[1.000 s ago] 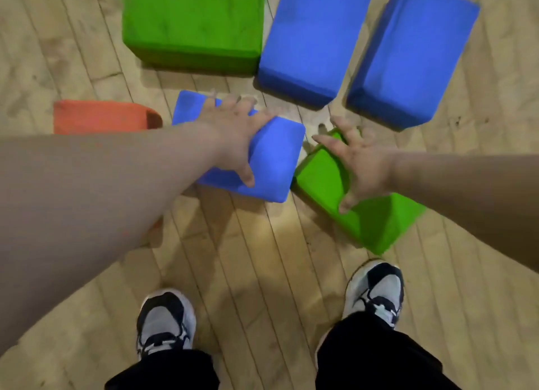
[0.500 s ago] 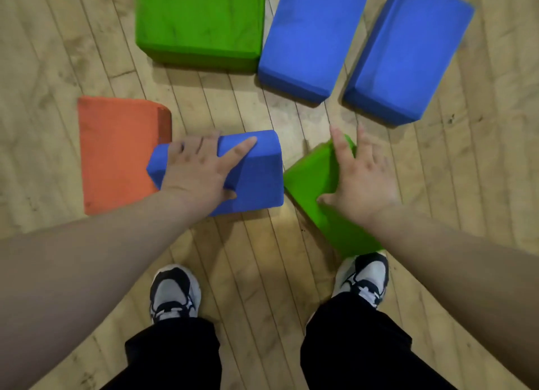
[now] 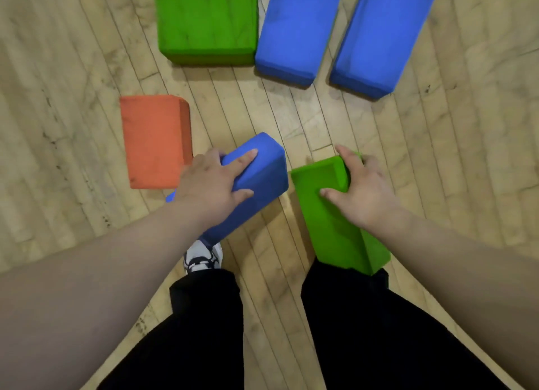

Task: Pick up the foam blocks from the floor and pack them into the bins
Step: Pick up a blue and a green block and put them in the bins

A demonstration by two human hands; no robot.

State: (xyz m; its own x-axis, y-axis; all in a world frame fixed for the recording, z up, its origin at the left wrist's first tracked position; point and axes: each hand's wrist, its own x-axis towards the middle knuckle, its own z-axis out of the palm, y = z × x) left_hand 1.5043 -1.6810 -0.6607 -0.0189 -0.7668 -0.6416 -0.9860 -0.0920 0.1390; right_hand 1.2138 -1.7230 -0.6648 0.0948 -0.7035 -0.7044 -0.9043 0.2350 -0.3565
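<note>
1. Head view, left side: the left hand (image 3: 210, 182) grasps the small blue block (image 3: 262, 179), fingers (image 3: 248, 156) curled over its top and thumb on its near face. The block is tilted, off the wooden floor (image 3: 58, 97), and hides part of a shoe (image 3: 204, 256).
2. Right side: the right hand (image 3: 361, 191) grasps the small green block (image 3: 329, 229) at its far end, thumb on top. The block's near end overlaps a black trouser leg (image 3: 364, 316).
3. An orange block (image 3: 154, 141) lies flat on the floor just beside the left hand.
4. Top: a large green block (image 3: 207, 21), a middle blue block (image 3: 297, 30) and a far-right blue block (image 3: 382, 36) lie close side by side on the floor.
</note>
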